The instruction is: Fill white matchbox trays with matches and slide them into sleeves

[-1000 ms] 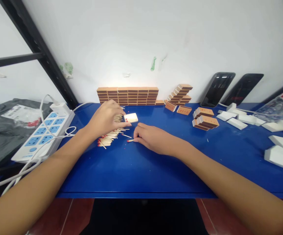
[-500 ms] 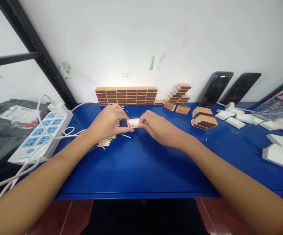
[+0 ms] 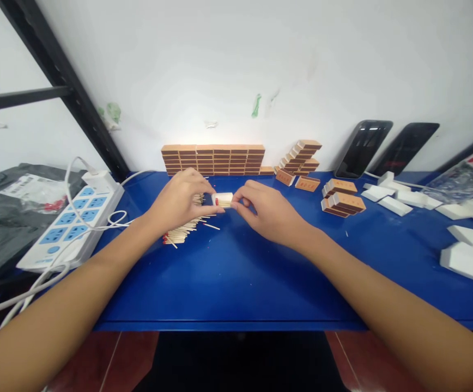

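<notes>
A small white matchbox tray (image 3: 223, 197) with red-tipped matches lying in it is held above the blue table. My left hand (image 3: 185, 198) grips its left end between thumb and fingers. At the right end, the thumb and forefinger of my right hand (image 3: 261, 209) are pinched together against the tray's edge. Beneath and beside my left hand spreads a pile of loose matches (image 3: 181, 233), partly hidden by that hand. One stray match (image 3: 212, 226) lies just right of the pile.
Matchboxes form a stacked wall (image 3: 214, 160) at the back. More lie in a leaning stack (image 3: 299, 155) and a smaller pile (image 3: 343, 197). White trays (image 3: 469, 261) are scattered right. Two phones (image 3: 365, 148) lean on the wall. A power strip (image 3: 71, 223) with cables is left.
The matches in the tray now lie more evenly along it, their red heads toward the left end. My right fingers have shifted slightly at the right end. The view has moved a little.
</notes>
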Motion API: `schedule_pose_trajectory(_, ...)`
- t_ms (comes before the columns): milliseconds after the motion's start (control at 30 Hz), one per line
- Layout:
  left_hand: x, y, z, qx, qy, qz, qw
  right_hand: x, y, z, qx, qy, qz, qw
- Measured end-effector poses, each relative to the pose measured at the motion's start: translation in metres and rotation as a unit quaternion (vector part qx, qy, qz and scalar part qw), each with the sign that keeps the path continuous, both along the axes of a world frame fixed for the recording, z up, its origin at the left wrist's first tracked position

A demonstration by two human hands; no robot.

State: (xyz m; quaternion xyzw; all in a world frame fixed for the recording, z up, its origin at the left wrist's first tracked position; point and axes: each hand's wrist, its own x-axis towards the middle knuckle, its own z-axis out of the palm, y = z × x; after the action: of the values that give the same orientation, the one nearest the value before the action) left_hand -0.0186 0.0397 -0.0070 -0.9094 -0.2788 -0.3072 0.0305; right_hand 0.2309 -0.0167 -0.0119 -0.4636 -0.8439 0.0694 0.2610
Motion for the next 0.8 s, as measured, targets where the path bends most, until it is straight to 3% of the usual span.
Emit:
schedule_pose_trajectory(300,-0.012,0.012,0.000,0.029,-0.029,0.044,0.998,-0.035,-0.010,-0.018,-0.117,-0.015,0.040,0.992)
schedule_pose_trajectory(567,-0.012,0.010,0.001,0.039,-0.027,0.051,0.998,-0.034,-0.001,-0.018,-0.135,0.007,0.109,0.985)
schedule_pose_trajectory(800,-0.013,0.013,0.001,0.051,-0.034,0.068,0.996,-0.048,-0.013,-0.006,-0.095,0.021,0.131,0.987)
